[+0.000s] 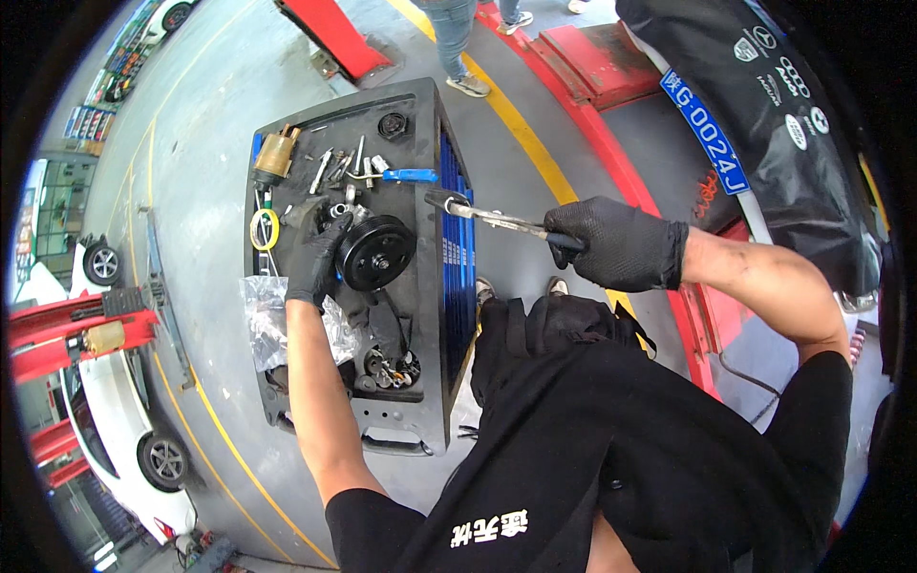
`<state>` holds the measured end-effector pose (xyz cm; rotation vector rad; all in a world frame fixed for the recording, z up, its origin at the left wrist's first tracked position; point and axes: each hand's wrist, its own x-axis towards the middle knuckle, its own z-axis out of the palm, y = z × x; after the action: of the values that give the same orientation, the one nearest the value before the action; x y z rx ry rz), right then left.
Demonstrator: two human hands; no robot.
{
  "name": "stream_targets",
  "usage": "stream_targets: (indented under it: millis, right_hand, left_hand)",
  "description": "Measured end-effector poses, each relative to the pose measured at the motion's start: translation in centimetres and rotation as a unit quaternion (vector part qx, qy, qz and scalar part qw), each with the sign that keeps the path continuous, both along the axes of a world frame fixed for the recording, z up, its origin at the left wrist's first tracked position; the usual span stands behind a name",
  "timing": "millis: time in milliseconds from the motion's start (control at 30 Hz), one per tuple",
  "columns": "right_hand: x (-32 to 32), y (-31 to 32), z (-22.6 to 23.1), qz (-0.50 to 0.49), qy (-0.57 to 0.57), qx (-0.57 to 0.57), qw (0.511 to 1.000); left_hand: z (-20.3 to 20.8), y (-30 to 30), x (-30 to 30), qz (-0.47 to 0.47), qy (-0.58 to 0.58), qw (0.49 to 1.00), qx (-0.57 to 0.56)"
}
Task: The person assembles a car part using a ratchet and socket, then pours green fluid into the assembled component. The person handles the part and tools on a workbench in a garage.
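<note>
Black pulley (375,252) sits mid-cart top (420,172), off any engine, left hand (318,263) clamped on its 9 o'clock rim; right hand (616,245) fisted around ratchet wrench (492,218) at 2 o'clock, not yet engaged.

Rectangular blue licence plate with white characters (704,131), upper right, slanting along the covered car's front. Black fabric car cover printed with round white emblems (785,91) just above it. Crumpled clear plastic bag (265,325) at the black cart top's left edge, beside the left forearm
</note>
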<state>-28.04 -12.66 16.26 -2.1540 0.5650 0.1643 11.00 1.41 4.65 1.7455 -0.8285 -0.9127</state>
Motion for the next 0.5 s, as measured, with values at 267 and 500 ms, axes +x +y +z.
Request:
stream_targets:
  millis: [267, 500]
  right_hand:
    - [-0.7, -1.7, -6.6, 0.053, -0.050, -0.035, 0.997]
    - [4.0, -3.7, -10.0, 0.062, -0.078, -0.044, 0.994]
  left_hand:
    - [-1.5, 0.5, -7.0, 0.120, -0.059, 0.990, -0.051]
    - [0.4, -2.6, -10.5, 0.205, -0.319, 0.925, 0.024]
